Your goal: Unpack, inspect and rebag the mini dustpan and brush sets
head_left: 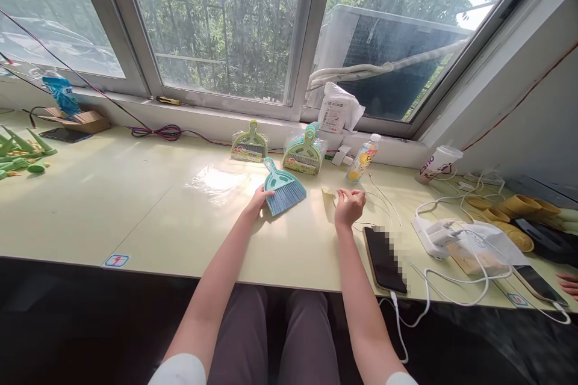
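My left hand (258, 201) touches the bristles of a small teal hand brush (283, 187) lying on the pale yellow table (135, 204); the fingers curl on its near edge. My right hand (348, 204) rests beside a small yellowish piece (328, 193), fingers curled, and whether they hold anything is hidden. A clear plastic wrapper (214, 180) lies left of the brush. Two packaged brush-and-dustpan sets (249, 144) (304, 151) stand behind it by the window sill.
A phone (385, 259) on a white cable lies right of my right hand. Further right are a power strip (436, 233), a bag, yellow pieces (510, 207) and a second phone (539, 283). A drink bottle (363, 158) and cup (437, 163) stand at the back. Green parts (20, 153) lie far left.
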Action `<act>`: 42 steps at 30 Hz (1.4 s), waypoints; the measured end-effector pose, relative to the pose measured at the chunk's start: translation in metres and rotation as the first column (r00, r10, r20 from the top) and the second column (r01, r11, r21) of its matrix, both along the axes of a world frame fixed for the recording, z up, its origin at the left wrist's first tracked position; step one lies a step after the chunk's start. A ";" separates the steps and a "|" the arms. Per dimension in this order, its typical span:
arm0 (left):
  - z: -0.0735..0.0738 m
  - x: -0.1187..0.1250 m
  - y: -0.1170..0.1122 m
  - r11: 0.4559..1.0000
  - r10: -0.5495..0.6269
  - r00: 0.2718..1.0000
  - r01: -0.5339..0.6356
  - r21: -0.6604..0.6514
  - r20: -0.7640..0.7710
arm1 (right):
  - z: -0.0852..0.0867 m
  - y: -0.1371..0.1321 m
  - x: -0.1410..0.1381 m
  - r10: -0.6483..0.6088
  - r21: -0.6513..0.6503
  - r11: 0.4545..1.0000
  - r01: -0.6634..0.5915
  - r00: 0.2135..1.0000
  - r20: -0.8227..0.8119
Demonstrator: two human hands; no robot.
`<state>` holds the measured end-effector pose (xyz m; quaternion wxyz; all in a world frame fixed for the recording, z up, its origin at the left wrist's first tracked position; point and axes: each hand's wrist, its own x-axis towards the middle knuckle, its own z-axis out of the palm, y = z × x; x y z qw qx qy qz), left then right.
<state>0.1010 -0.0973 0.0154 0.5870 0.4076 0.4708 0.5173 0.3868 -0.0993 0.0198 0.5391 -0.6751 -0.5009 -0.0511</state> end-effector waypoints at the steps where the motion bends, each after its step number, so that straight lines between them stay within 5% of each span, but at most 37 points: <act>1: -0.001 0.000 0.001 1.000 -0.002 1.000 0.002 0.001 -0.001 | 0.002 0.000 -0.004 0.005 -0.016 1.000 -0.007 0.997 -0.072; 3: -0.002 0.000 0.002 1.000 -0.001 1.000 0.001 0.000 -0.001 | 0.003 0.000 -0.011 0.097 -0.058 0.991 -0.117 0.956 -0.275; 6: -0.001 0.001 0.003 1.000 0.000 1.000 0.000 0.006 0.005 | 0.003 0.003 -0.021 0.327 -0.006 0.917 -0.399 0.761 -0.561; 10: 0.002 0.003 -0.005 1.000 -0.018 1.000 0.017 0.020 0.024 | 0.003 -0.003 -0.042 0.531 0.141 0.788 -0.600 0.544 -0.650; 16: 0.009 0.005 -0.020 0.998 -0.052 0.998 0.051 0.034 0.023 | 0.002 -0.014 -0.064 0.655 0.027 0.643 -0.766 0.531 -0.538; 23: 0.008 0.013 -0.015 0.972 -0.223 0.975 0.223 0.076 -0.018 | -0.008 -0.002 -0.062 0.627 0.135 0.680 -0.721 0.475 -0.618; 26: 0.004 0.023 -0.018 0.955 -0.281 0.960 0.278 0.106 0.013 | -0.012 -0.001 -0.064 0.576 0.134 0.752 -0.646 0.544 -0.611; 31: 0.001 0.037 -0.024 0.939 -0.338 0.941 0.335 0.082 0.025 | -0.012 -0.005 -0.070 0.417 0.050 0.903 -0.426 0.844 -0.338; 36: 0.000 0.038 -0.022 0.941 -0.327 0.944 0.321 0.105 0.047 | -0.010 -0.006 -0.072 0.449 0.008 0.890 -0.455 0.875 -0.183; 42: 0.003 0.034 -0.019 0.968 -0.241 0.970 0.239 0.082 0.015 | -0.008 -0.005 -0.070 0.339 -0.170 0.922 -0.348 0.938 -0.078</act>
